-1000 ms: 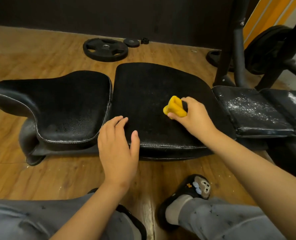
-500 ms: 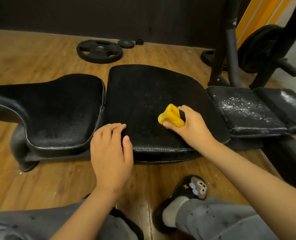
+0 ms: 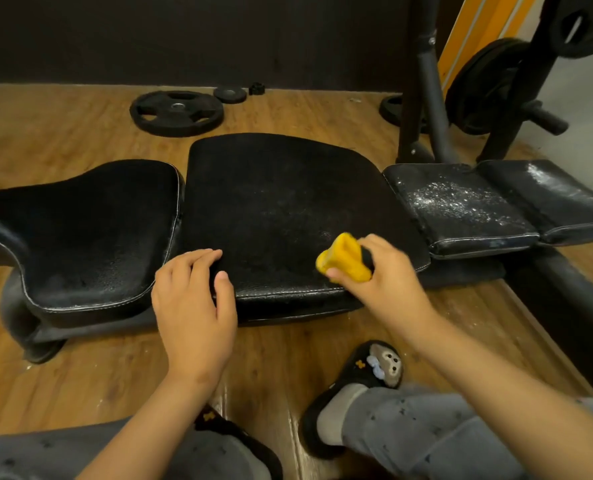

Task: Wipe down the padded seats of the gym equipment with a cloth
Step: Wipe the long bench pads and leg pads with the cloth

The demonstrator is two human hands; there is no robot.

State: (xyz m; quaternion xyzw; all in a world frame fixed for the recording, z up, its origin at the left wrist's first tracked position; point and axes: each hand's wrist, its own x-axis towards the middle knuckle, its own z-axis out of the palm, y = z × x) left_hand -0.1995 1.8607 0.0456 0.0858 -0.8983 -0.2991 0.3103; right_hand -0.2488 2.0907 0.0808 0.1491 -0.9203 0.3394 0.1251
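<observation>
Locate the yellow cloth bunched at the near right corner of the middle pad, pressed onto the black upholstery just inside the stitched near edge. Note the right grip clenched around the cloth, with a thumb tip showing at its near lower side and the other fingers wrapped over the back. Note the left grip released and holding nothing, laid on the near left corner of the same pad, fingertips close to the gap on that side, thumb near the stitched edge.

Just beside the left edge of the middle pad: contoured pad, black, white-stitched, glossy along its near side. Just beside the right edge: narrow pad speckled with white flecks, then a second narrow pad with a white patch at its far end.

Beyond the far edge, flat on the wooden floor: large weight plate and small plate near the dark wall. Behind the narrow pads: dark upright frame and plates on a bar.

At the near side: grey trouser legs and a black slipper bearing a monkey figure.
</observation>
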